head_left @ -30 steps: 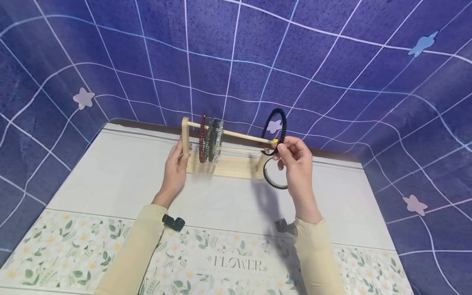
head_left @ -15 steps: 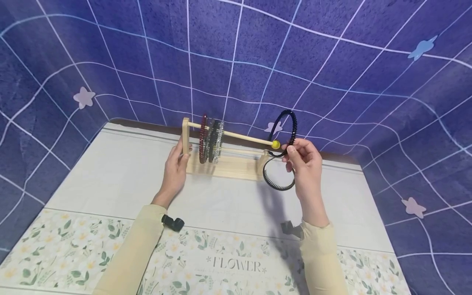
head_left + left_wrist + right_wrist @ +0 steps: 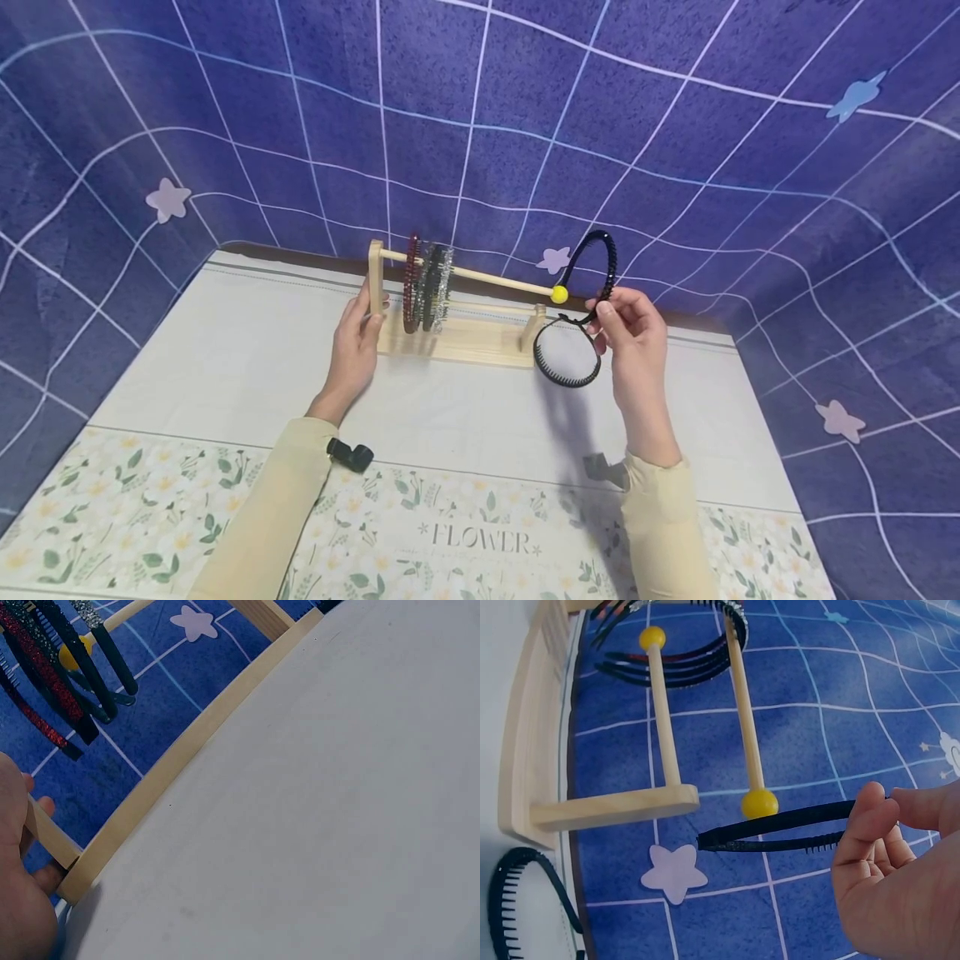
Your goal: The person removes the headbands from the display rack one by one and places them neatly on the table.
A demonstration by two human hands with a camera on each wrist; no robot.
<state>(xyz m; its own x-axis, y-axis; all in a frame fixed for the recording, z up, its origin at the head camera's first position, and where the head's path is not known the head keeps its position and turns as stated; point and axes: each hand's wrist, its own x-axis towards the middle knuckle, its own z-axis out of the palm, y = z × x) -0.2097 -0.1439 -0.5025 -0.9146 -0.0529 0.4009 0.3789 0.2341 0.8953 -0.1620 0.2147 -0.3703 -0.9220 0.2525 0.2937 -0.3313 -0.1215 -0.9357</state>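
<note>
My left hand (image 3: pixel 354 354) grips the left post (image 3: pixel 377 279) of a wooden headband stand, thumb on the near side and fingers behind. Several glittery headbands hang near the left end of its upper rod, among them a red headband (image 3: pixel 411 287) and a silver headband (image 3: pixel 445 287). My right hand (image 3: pixel 637 342) pinches one arm of a black headband (image 3: pixel 611 262) between thumb and fingers. In the right wrist view its free tips point towards the yellow ball (image 3: pixel 760 804) at the upper rod's end. Another black headband (image 3: pixel 567 383) lies by the stand's right end.
The stand's base (image 3: pixel 480 343) sits near the back edge of the table (image 3: pixel 262 358), which bears a white, flower-printed cover. Behind rises a blue curtain-like backdrop (image 3: pixel 315 150) with stars. A lower rod (image 3: pixel 664 720) also ends in a yellow ball (image 3: pixel 652 638).
My right hand has moved right and slightly down with the black headband, which looped round the rod's ball end before and is now to the right of it. My left hand stays on the post.
</note>
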